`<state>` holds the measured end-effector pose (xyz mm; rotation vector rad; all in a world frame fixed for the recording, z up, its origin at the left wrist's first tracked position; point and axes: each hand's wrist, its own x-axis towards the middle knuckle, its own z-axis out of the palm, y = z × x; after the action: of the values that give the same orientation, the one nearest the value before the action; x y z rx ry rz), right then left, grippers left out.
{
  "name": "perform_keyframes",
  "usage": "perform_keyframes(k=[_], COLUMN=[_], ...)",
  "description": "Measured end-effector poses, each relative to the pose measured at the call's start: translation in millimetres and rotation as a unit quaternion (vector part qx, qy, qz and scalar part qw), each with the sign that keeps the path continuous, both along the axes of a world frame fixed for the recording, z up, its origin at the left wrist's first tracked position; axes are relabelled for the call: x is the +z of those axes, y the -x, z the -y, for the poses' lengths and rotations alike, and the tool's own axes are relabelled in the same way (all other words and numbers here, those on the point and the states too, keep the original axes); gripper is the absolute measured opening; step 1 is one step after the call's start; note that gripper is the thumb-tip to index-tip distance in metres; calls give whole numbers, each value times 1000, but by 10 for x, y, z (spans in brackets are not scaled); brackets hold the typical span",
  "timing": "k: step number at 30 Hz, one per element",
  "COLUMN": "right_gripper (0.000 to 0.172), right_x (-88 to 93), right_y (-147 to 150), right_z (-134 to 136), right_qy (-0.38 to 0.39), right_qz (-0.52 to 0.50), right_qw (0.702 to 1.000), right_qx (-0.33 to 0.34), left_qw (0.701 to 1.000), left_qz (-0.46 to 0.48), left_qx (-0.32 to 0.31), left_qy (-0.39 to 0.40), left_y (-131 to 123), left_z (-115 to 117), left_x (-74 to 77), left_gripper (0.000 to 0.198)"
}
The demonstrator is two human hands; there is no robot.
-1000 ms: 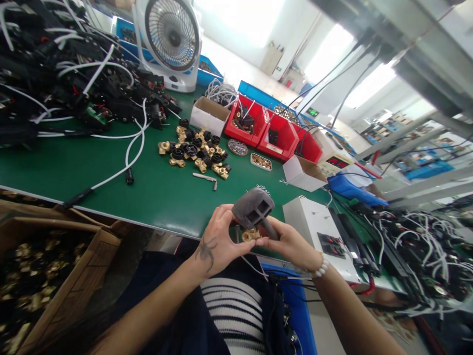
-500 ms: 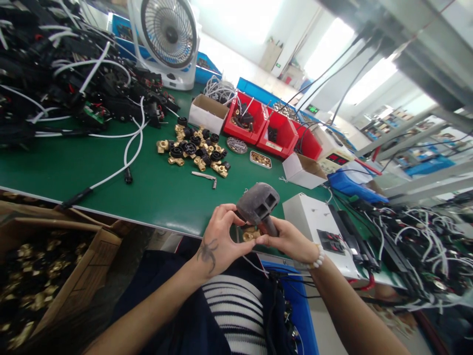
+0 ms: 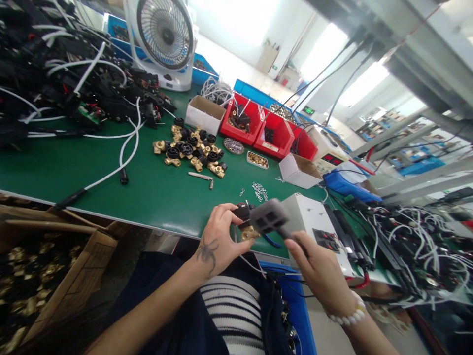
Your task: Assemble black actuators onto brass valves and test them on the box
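At the bench's front edge, my left hand (image 3: 219, 239) grips a brass and black fitting (image 3: 248, 231) between thumb and fingers. My right hand (image 3: 318, 266) is wrapped round the dark handle of a grey mallet (image 3: 271, 215), whose blurred head is just right of the fitting's black part. Behind them lie small metal clips (image 3: 259, 191) on the green bench (image 3: 158, 202). Farther back are a pile of brass fittings with black caps (image 3: 192, 150) and a thin metal tool (image 3: 201, 176).
Red bins (image 3: 274, 135), a white box (image 3: 205, 113) and a small tray of brass pieces (image 3: 257, 159) line the back. A white fan (image 3: 166, 37) and tangled black assemblies (image 3: 107, 93) are at left. A grey-white box (image 3: 314, 222) sits close right. Cardboard box (image 3: 84, 261) lower left.
My right hand has moved right and down along the mallet, away from the fitting. The mallet head has shifted right and lower, uncovering the fitting's black part and the clips.
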<state>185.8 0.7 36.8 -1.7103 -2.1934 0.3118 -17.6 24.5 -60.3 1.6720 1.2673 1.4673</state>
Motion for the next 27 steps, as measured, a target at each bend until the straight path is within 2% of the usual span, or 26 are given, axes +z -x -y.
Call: perform_keyframes(k=[2,7,12,17,22,24,27], right_gripper=[37,42,46,46,48,47,47], right_x=[19,40,51,58,-8,14,20], right_y=[3,-29,-5,-22,-6,-30,-47], right_z=[13,19,-21,-29,-58,-56,-49], right_qy=[-1,-102,-8,-61,-9,-26,-82], right_qz=[38,-11,65,-45,68,46,-10], right_qw=[999,992,998,995,998,999,994], right_qx=[2,-70,7,-68,13,-7,-71], left_qw=[1000,1000,1000,1000,1000,1000,1000], left_qz=[-3,-10,-8,-8,-10,-11,-12], left_qx=[1,-1,6,5,14,15,14], left_qy=[-2,-2,-7,-11,-18,-20,-21], left_y=[-3,-3,-8,-12,-18,-16,-11], left_z=[0,0,-5,-7,-17,-21,-24], left_x=[3,12,5,-10,-26,-27,-28], left_gripper=[33,35,35,36,35,35,36])
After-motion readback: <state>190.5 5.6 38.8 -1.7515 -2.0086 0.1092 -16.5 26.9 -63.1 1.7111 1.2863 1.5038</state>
